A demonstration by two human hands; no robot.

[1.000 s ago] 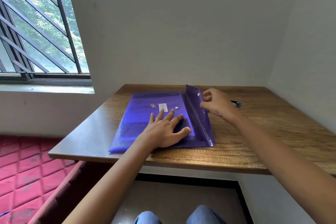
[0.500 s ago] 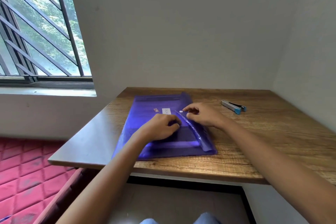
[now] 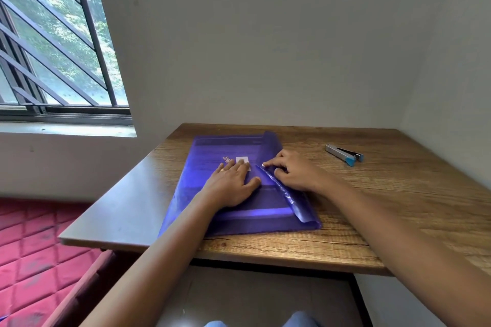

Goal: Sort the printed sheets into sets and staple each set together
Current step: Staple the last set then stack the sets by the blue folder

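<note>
a translucent purple plastic folder (image 3: 252, 218) lies flat on the wooden table (image 3: 398, 207), near its left half. the printed sheets (image 3: 212, 152) are inside it, and faint lines of text show through the cover. the left hand (image 3: 231, 183) rests on the folder with fingers straight and spread, palm down, holding nothing and pinning the cover. the right hand (image 3: 295, 172) has its fingers bent over the flap (image 3: 292, 199) along the folder's right edge and appears to pinch it near the top; the thumb is hidden. a stapler (image 3: 344, 155) with a blue tip lies well apart to the right.

the folder looks light, thin and slick, so it would likely slide on the wood unless one hand weighs it down. the flap is floppy and creases easily, so it is best taken by its free edge and folded back. the sheets inside are probably limp and loose; gripping the whole stack at the open side should keep them from fanning out.
</note>
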